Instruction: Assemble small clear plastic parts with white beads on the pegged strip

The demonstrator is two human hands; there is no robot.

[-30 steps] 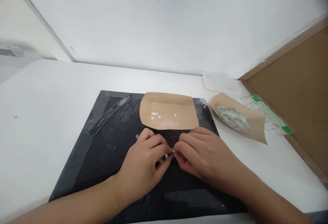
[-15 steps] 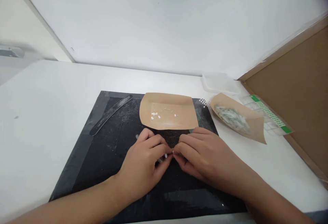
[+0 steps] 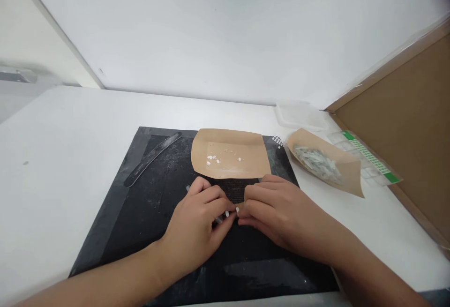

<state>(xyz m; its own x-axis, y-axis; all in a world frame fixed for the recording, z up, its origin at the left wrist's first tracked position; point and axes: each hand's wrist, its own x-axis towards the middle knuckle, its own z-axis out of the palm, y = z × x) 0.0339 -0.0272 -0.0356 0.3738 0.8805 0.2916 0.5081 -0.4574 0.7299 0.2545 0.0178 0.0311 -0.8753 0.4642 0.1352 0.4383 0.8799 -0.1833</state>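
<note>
My left hand (image 3: 200, 220) is closed in a pinch over the black mat (image 3: 130, 232). A greyish see-through narrow piece (image 3: 218, 220) shows between its fingers, mostly hidden by the hand. A small white oval bit (image 3: 227, 213) is at the left fingertips. Facing it, my right hand (image 3: 277, 206) is closed too, fingertips almost touching the left ones. Another tiny white spot (image 3: 237, 210) shows at the right fingertips; what they grip is too small to make out. Just beyond both hands, a brown paper tray (image 3: 232, 137) holds several small white bits.
A curved black nail file (image 3: 153, 159) lies on the mat's left. To the right, a second paper tray (image 3: 351, 183) holds many see-through slivers, beside a clear case with a green-and-white strip (image 3: 369, 157). A clear box (image 3: 302, 116) sits behind; a cardboard panel (image 3: 404, 105) stands at right.
The right fingertips have shifted slightly, and a small tan patch now shows between the two hands. The left hand keeps its pinch. The view has moved a little.
</note>
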